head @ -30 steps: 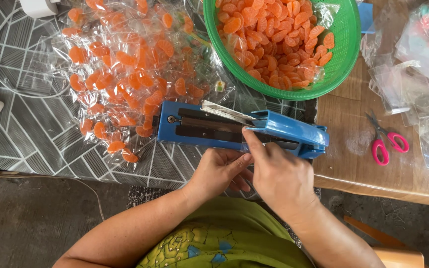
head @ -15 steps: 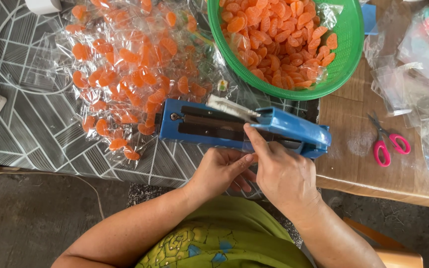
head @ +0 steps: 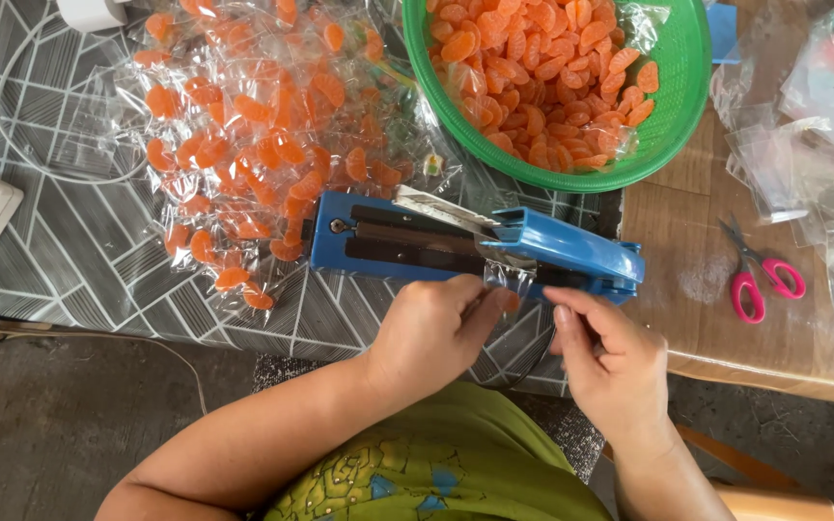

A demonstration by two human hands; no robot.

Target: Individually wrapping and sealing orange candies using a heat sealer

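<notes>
Left hand (head: 433, 328) pinches clear bag (head: 512, 282) at sealer (head: 475, 246).

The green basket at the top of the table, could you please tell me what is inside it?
The green basket holds a heap of orange segment-shaped candies, with some clear plastic wrap among them. The heap covers the basket's bottom, so anything beneath it cannot be seen.

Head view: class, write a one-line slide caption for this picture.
Both hands, left hand and right hand, pinch a small clear bag at a blue heat sealer, beside a green basket of orange candies.
</notes>
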